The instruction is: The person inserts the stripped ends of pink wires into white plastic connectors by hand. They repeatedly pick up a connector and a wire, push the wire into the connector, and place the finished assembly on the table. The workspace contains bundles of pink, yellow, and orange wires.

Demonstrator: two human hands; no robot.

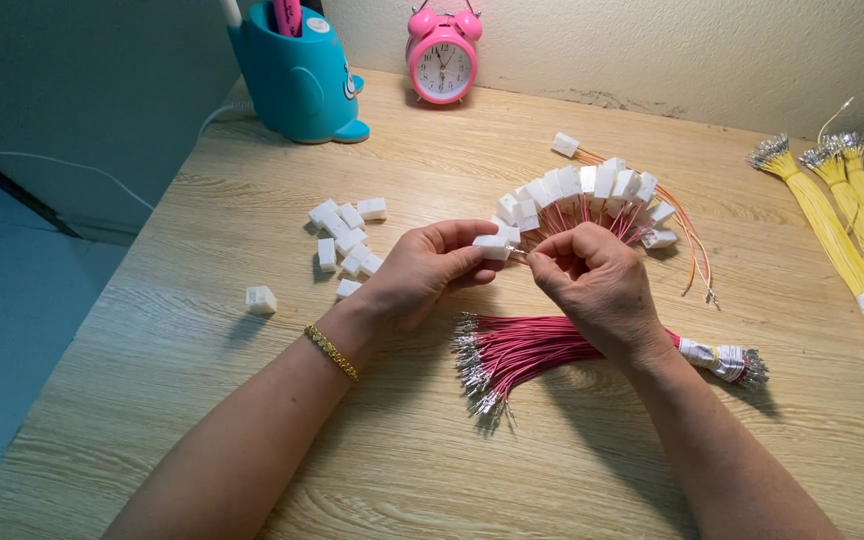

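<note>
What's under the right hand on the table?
A bundle of red wires lies under the right hand; its metal-tipped ends fan out at left, its taped end at right. Its middle is covered.

The right hand (597, 285) covers the middle of the pink wire bundle (522, 350) — the yellow wire bundles (852, 240) run off the right edge.

white connector block (493, 246) | small, boxy, held above table | pink wire (524, 257) | thin, its end at block

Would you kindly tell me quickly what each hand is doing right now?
Left hand: grip closed on a small white connector.
Right hand: grip pinched on a thin wire end at the connector.
</note>
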